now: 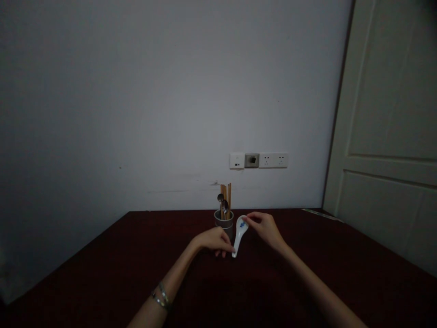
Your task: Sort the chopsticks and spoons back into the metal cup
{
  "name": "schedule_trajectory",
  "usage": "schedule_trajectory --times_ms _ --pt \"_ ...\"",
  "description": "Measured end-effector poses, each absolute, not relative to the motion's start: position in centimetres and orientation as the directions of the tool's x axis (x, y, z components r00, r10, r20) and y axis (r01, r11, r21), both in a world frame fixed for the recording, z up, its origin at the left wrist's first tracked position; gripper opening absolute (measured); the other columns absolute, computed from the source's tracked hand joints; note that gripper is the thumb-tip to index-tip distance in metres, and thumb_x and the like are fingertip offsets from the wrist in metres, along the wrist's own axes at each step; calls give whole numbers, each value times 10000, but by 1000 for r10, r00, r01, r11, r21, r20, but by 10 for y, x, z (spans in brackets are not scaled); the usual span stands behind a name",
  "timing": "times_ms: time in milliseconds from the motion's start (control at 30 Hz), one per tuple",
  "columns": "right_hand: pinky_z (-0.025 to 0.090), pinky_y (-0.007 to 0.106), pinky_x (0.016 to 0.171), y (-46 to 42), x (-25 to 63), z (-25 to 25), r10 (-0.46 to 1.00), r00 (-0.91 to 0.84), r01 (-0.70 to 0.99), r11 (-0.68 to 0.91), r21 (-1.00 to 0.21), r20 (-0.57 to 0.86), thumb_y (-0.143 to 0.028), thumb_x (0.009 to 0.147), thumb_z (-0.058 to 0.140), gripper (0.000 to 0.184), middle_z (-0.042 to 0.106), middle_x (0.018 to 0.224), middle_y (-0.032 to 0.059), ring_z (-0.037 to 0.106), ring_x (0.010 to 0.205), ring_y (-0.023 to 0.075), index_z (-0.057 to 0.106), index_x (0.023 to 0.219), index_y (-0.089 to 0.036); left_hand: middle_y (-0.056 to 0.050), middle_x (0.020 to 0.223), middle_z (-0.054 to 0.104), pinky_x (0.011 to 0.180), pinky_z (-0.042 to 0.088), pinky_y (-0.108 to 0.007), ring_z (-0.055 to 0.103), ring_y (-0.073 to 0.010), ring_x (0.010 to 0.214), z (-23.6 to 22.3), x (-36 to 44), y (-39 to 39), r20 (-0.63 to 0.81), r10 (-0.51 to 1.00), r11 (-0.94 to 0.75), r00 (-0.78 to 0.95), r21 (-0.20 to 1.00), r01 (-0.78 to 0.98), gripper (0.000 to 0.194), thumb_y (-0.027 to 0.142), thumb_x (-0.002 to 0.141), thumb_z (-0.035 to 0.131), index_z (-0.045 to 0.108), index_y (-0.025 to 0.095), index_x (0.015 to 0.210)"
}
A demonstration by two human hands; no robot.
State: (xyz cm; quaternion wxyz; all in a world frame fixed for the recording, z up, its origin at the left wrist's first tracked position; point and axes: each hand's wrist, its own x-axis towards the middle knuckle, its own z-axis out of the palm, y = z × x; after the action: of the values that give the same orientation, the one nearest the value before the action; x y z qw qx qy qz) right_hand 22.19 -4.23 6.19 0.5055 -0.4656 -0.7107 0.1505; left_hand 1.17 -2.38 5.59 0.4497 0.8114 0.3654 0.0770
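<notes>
A white ceramic spoon (239, 235) with a blue mark in its bowl is held between both hands above the dark red table (102, 269). My left hand (214, 241) pinches the handle end, which is low and near the table. My right hand (264, 228) pinches the rim of the spoon's bowl at the upper end. Just behind the spoon stands a grey utensil cup (224, 222) with wooden chopsticks (226, 197) and metal spoons (222, 203) upright in it. Metal bangles sit on my left wrist.
A bare pale wall rises behind the table, with a row of wall sockets (258, 160) above the cup. A cream panelled door (389, 136) stands at the right, close to the table's far right corner.
</notes>
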Motion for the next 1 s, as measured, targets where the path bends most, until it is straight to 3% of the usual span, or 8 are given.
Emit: schedule_trajectory --times_ms 133,200,267,367,467,667,833,1000 --pt "432 251 589 -22 225 92 750 -64 555 575 -601 659 -444 736 524 324 678 682 49 596 620 170 682 715 -162 -13 601 587 418 323 -184 476 -76 451 79 -16 -2 98 888 -318 449 836 446 365 441 654 596 628 113 811" --pt "425 250 599 -9 226 109 698 -52 593 597 -540 715 -442 741 522 319 678 682 46 596 629 167 681 705 -168 -48 732 612 497 390 -210 528 -105 564 77 -22 14 241 934 -333 263 855 397 471 423 620 642 587 109 966" --pt "418 252 609 3 224 124 645 -33 632 605 -484 763 -448 744 519 322 678 684 45 594 632 167 679 702 -172 -116 930 601 627 438 -255 566 -155 744 67 -23 29 297 940 -339 171 879 336 639 389 558 708 521 103 1097" --pt "410 251 610 19 219 136 602 -36 682 598 -421 798 -457 758 499 334 676 686 46 589 621 163 674 702 -178 -198 1203 464 828 412 -330 497 -245 1037 46 -16 45 252 945 -288 206 943 167 839 338 503 765 410 117 1230" --pt "397 247 603 29 210 136 600 -51 754 547 -363 798 -462 778 474 344 671 694 48 586 622 160 670 721 -185 -200 1317 351 947 331 -377 391 -270 1176 31 -6 49 219 918 -231 332 973 -5 949 271 489 784 307 152 1301" --pt "366 234 589 33 199 128 617 -120 838 483 -254 778 -423 812 448 307 667 736 46 584 667 156 656 757 -205 -135 1261 458 996 280 -394 421 -234 1164 33 3 37 257 853 -231 454 966 -112 824 190 549 748 341 178 1266" --pt "356 232 587 32 197 122 636 -160 854 473 -217 755 -413 836 411 327 663 754 57 578 681 156 648 768 -198 -130 1204 509 959 332 -382 486 -225 1096 36 4 34 260 848 -222 462 965 -136 721 148 533 750 421 156 1175" --pt "346 231 574 30 196 111 660 -205 866 466 -180 722 -404 843 405 322 660 749 51 572 677 152 646 769 -204 -124 1182 520 947 342 -373 495 -224 1079 34 8 34 285 866 -263 412 958 -110 735 143 506 766 436 163 1163"
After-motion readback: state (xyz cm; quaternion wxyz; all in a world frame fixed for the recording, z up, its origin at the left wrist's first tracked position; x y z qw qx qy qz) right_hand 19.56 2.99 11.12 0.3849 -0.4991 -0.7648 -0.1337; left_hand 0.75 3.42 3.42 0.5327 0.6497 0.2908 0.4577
